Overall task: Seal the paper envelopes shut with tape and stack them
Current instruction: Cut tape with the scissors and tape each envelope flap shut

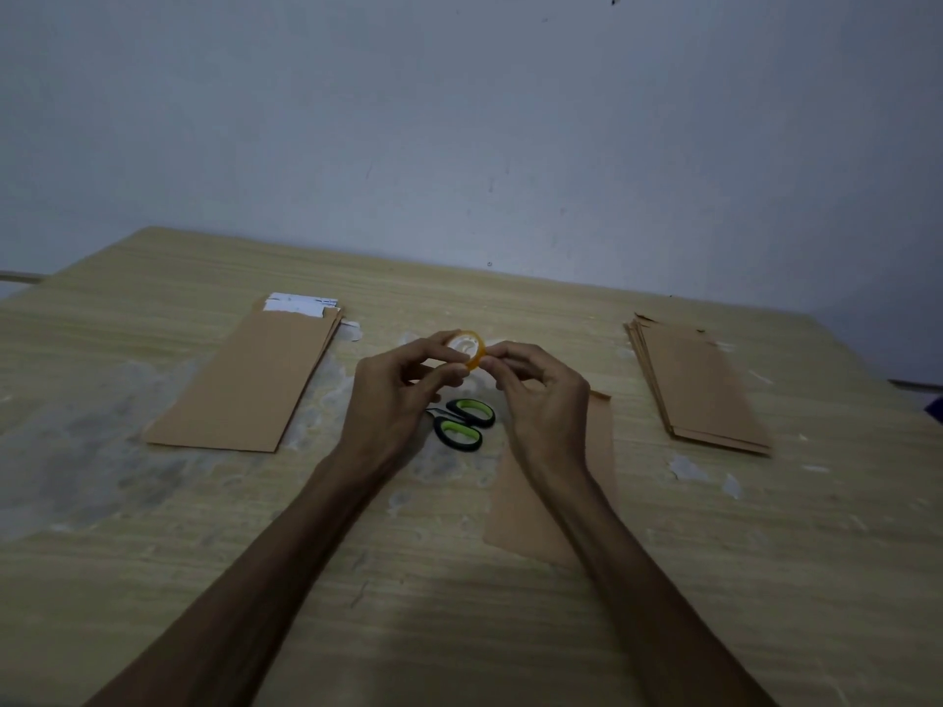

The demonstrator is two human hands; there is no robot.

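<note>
Both grips [472, 367] on tape roll [465, 349], unlabelled

Dim, bluish light leaves the wall [459, 119] grey and the table [153, 553] dull, with soft focus and wide-angle bending at the edges.

I take this for a plain room used as a small paperwork or packing station. A bare, scuffed grey-white wall [459, 119] stands right behind a worn wood-grain desk [153, 528] with its laminate peeling in patches. On it I see stacks of brown envelopes [245, 380] and green-handled scissors [462, 423]. The light is dim.
</note>
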